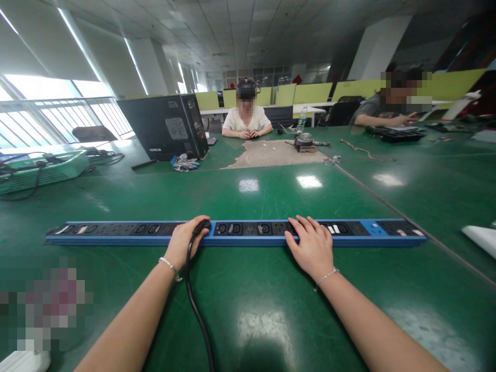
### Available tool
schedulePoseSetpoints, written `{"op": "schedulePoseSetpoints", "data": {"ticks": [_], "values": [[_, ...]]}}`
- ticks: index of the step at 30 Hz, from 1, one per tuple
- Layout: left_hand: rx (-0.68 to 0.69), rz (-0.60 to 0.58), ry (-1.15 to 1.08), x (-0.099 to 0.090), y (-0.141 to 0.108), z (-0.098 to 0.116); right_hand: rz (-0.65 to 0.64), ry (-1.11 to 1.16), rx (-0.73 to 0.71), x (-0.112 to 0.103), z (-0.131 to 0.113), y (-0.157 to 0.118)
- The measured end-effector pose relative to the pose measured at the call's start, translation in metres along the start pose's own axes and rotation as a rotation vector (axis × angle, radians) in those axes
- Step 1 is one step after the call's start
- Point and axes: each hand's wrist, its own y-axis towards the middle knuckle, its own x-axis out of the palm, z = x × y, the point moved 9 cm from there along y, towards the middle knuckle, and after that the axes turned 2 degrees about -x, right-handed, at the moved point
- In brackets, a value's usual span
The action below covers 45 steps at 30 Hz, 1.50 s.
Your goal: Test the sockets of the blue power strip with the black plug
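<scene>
A long blue power strip [248, 241] with black sockets lies across the green table in front of me. My left hand [186, 238] is closed around a black plug [202, 226], held at the strip's top left of its middle; whether it sits fully in a socket is hidden by my fingers. From the plug a thick black cable [192, 289] hangs down toward my side of the table. My right hand [310, 243] lies flat on the strip right of the middle, fingers spread over the sockets and thumb at the near edge.
A black computer case [158, 129] stands back left, with gloves [184, 163] beside it. At the left is a green basket [42, 173] of cables. A person [248, 116] sits opposite, another [382, 111] at the right. A bottle [302, 119] and a small device [304, 141] stand farther back.
</scene>
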Motion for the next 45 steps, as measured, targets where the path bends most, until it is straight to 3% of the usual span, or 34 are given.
{"op": "schedulePoseSetpoints", "data": {"ticks": [6,11,21,28,45], "values": [[0.096,-0.006,0.231,-0.002,-0.006,0.017,-0.013,-0.012,0.005,0.002,0.001,0.000],[0.085,-0.010,0.302,-0.003,-0.005,0.020,-0.017,-0.016,-0.007,0.002,0.000,0.000],[0.034,0.022,0.265,-0.001,-0.010,0.015,-0.003,-0.029,-0.051,0.002,-0.004,-0.003],[-0.012,0.044,0.192,0.005,-0.014,0.011,-0.053,0.036,-0.276,0.005,-0.031,-0.011],[-0.106,0.198,0.039,0.005,-0.015,0.011,-0.010,0.011,-0.263,0.005,-0.031,-0.011]]}}
